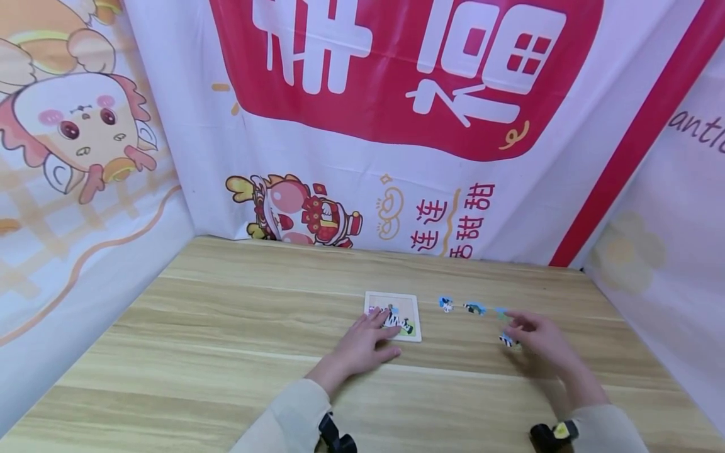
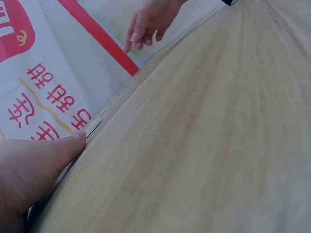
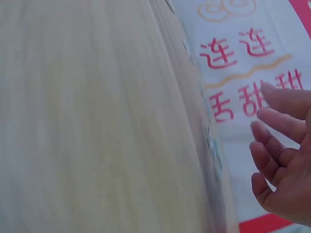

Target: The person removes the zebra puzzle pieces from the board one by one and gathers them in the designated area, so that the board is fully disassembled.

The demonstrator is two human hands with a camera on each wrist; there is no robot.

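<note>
A small square puzzle board [image 1: 406, 304] with a pale rim and a zebra picture lies on the table. My left hand [image 1: 362, 345] rests on its left part with fingers spread, covering some of the picture. To the board's right lie loose puzzle pieces: a blue and white one [image 1: 445, 304], a blue and dark one [image 1: 474, 308], a light blue one [image 1: 501, 311] and a striped one [image 1: 506, 340]. Over the last two hovers my right hand [image 1: 538, 340], index finger extended and the others loosely bent. In the right wrist view the right hand [image 3: 289, 155] holds nothing.
The wooden table [image 1: 215, 327] reaches back to a white and red printed cloth [image 1: 362, 145]. More printed cloth [image 1: 73, 220] hangs along the left side, and a pale cloth [image 1: 668, 264] borders the right. Dark straps with cameras sit on both wrists.
</note>
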